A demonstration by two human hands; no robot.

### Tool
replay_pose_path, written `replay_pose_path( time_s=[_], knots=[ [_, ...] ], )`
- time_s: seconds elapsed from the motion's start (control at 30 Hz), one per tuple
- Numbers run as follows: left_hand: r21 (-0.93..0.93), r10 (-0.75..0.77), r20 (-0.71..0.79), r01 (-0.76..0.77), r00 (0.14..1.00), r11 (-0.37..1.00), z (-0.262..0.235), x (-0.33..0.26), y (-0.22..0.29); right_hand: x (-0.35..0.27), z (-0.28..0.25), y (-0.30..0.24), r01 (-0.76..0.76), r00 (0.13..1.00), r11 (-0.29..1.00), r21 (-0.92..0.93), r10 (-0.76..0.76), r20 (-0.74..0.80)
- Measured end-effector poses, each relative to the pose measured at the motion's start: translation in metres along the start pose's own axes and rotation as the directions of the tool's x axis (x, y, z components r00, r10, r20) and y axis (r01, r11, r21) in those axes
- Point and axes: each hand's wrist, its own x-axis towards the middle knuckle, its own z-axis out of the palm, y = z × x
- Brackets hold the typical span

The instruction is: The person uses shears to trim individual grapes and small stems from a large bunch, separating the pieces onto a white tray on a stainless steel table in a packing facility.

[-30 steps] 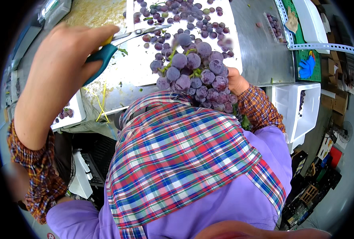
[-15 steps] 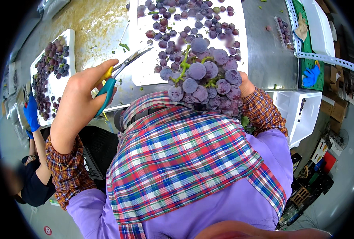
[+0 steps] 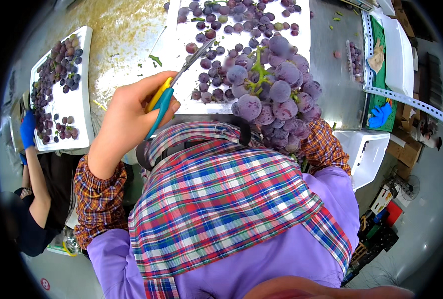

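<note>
My left hand is closed round scissors with yellow and teal handles. Their metal blades, nearly together, point up and right over the white tray. A large bunch of purple grapes is held up in front of my apron, its green stem showing among the berries. Behind the bunch my right hand is hidden; its checked sleeve reaches up to the grapes from the right. Many loose grapes lie on the tray beyond, with the blade tips above them.
A second white tray with grapes stands at left, beside a co-worker's blue-gloved hand. To the right are a clear punnet of grapes, a perforated metal rail, a blue glove and a white bin.
The scissors have moved right, toward the bunch, and their blades have come closer together. The bunch has turned and shifted slightly right, now covering my right hand.
</note>
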Motion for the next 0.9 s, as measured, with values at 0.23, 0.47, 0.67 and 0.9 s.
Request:
replay_pose_path(
  time_s=[0.23, 0.47, 0.67, 0.9],
  knots=[
    [-0.308, -0.134, -0.018, 0.122, 0.991, 0.944, 0.017, 0.002, -0.009, 0.008, 0.014, -0.008, 0.047, 0.985, 0.991, 0.125, -0.067, 0.161],
    [-0.465, -0.144, 0.01, 0.132, 0.989, 0.875, 0.019, 0.007, -0.018, 0.037, 0.042, -0.019, -0.036, 0.786, 0.946, 0.324, -0.173, 0.594],
    [-0.568, -0.085, 0.064, 0.106, 0.994, 0.816, 0.03, 0.011, -0.02, 0.057, 0.061, -0.026, -0.152, 0.564, 0.937, 0.315, -0.179, 0.806],
    [-0.67, -0.07, 0.053, 0.088, 0.996, 0.737, 0.043, 0.007, -0.025, 0.066, 0.077, -0.026, -0.233, 0.434, 0.931, 0.283, -0.161, 0.886]
  ],
)
